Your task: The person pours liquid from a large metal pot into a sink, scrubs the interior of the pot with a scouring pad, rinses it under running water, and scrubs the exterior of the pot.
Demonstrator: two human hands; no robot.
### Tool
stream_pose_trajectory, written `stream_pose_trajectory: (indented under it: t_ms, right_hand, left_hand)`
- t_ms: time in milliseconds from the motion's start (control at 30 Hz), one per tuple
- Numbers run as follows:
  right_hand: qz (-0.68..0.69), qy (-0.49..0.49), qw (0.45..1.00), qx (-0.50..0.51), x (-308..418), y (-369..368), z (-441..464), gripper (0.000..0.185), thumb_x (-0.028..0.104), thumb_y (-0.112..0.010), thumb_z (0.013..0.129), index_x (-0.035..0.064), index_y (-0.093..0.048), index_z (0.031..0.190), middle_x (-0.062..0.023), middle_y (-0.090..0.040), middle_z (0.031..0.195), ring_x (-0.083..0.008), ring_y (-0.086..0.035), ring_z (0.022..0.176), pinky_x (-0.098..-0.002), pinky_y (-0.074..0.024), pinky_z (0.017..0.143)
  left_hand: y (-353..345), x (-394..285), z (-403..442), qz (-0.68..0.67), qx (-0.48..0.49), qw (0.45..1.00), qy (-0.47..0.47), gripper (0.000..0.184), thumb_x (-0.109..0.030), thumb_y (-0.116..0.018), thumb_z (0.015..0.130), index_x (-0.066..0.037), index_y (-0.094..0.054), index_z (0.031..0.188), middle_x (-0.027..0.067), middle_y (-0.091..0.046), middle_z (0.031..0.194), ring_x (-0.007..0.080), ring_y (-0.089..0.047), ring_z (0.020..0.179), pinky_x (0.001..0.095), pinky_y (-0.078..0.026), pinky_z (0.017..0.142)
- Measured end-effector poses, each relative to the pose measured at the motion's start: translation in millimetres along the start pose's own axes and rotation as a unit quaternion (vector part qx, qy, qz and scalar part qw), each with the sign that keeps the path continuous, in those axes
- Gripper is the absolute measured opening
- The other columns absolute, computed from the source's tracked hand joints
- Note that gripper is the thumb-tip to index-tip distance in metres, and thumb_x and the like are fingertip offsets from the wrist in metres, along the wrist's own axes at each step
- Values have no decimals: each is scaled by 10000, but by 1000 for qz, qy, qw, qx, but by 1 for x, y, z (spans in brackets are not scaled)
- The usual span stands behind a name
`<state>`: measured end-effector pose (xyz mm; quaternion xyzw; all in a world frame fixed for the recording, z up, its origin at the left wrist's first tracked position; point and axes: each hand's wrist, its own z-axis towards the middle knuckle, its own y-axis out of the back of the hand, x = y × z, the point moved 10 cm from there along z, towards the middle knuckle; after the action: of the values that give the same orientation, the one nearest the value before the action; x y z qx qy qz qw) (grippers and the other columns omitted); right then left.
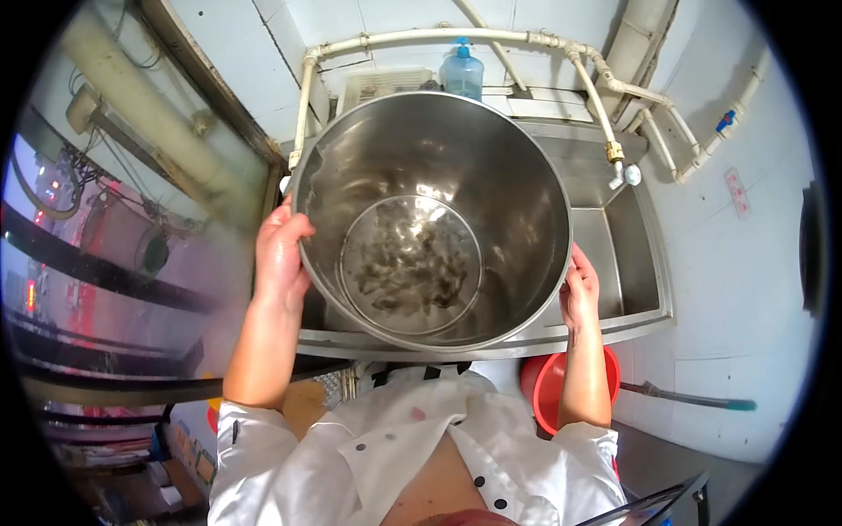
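A large, deep stainless steel pot [517, 193] is tilted toward me at the sink, so I look straight down into it. Dark mottled patches and bright glints cover its round bottom; whether these are water, residue or reflections I cannot tell. My left hand [281, 250] is closed on the pot's left side, its thumb by the rim. On the opposite side my right hand [580, 285] is closed around the pot's outer edge, with some fingers hidden behind it. Below and behind the pot lies the metal sink [633, 254], its right basin partly visible.
Cream pipes [438, 37] run along the tiled wall, with a tap [618, 167] over the right basin. Behind the pot stands a blue pump bottle [462, 72]. A red bucket [550, 386] is under my right forearm. At left is a window [105, 237] with dark bars.
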<state>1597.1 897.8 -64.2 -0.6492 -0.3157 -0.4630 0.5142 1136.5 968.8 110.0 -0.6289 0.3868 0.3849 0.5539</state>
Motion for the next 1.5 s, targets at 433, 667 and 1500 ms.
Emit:
stream_pose_trajectory:
  t_ms: [433, 667, 1500]
  right_hand:
    - [126, -323, 925, 156, -204, -41, -22, 456, 339, -444, 1039, 78, -514, 1406, -113, -627, 1313, -212, -595, 1173, -360, -424, 1010]
    - [-127, -442, 866, 198, -243, -73, -30, 834, 695, -495, 925, 45, -460, 1447, -163, -541, 1424, -297, -490, 1312, -489, -341, 1082]
    - [-577, 255, 669, 393, 65, -454, 82, 516, 494, -545, 968, 10, -680, 855, -222, -683, 852, -413, -661, 852, -481, -514, 764]
  left_hand:
    - [-23, -24, -36, 320, -31, 929, -183, 188, 92, -512, 684, -62, -462, 589, 145, -480, 1503, 153, -315, 1464, 417, 150, 1218]
    - [3, 17, -18, 384, -51, 909, -155, 229, 108, -548, 706, -41, -411, 599, 124, -459, 1530, 326, -53, 1543, 425, 54, 1216]
    - [48, 77, -81, 505, -182, 812, -230, 177, 97, -501, 736, 14, -350, 694, 195, -537, 1431, 489, -352, 1416, 568, -249, 1151]
